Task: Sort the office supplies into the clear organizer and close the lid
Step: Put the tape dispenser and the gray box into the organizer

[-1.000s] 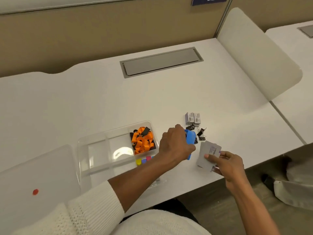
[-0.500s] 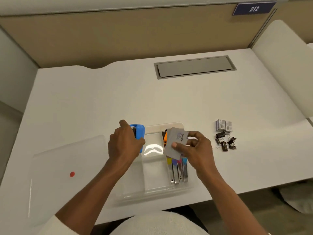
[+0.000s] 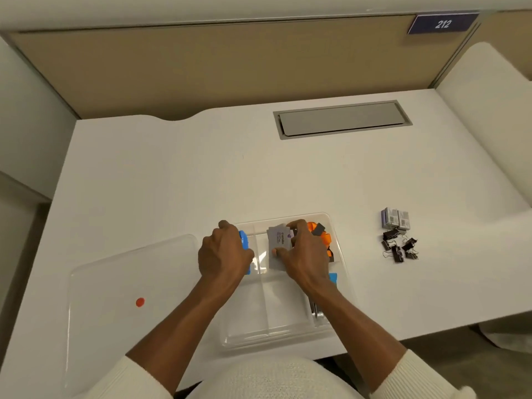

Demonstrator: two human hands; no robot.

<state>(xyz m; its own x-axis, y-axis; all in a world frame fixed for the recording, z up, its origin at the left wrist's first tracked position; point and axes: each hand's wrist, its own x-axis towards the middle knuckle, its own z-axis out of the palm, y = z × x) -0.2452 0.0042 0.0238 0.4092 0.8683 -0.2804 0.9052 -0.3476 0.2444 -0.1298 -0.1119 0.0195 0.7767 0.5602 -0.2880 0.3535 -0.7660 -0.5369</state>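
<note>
A white desk [image 3: 288, 180] is filling most of the view, its near edge partly hidden by the person's white sweater, with a grey cable hatch [image 3: 342, 119] lying shut near the back. On the left a clear lid [image 3: 123, 283] with a small red dot [image 3: 140, 302] is lying flat, hard to trace because it is see-through. Just right of it the clear organizer [image 3: 276, 335] is sitting open at the near edge, and both forearms are crossing over it and covering much of its inside. The left hand [image 3: 223, 256] is curling closed around a blue stapler [image 3: 244, 244] over the organizer's left compartment; only a strip of blue is showing past the fingers. The right hand [image 3: 305, 256] is pinching a stack of grey cards [image 3: 279, 243] between thumb and fingers over the middle compartment, and whether the cards are touching the bottom cannot be told. Behind that hand, the far right compartment is holding orange and black pieces [image 3: 321, 234], half hidden. Below the wrist a blue tip [image 3: 333, 277] and some metal strips [image 3: 315, 309] are peeking out of the near right compartment, too covered to identify. Well to the right on the desk, two small staple boxes [image 3: 395, 218] are standing side by side, and a loose cluster of black binder clips [image 3: 398, 248] is lying just in front of them.
</note>
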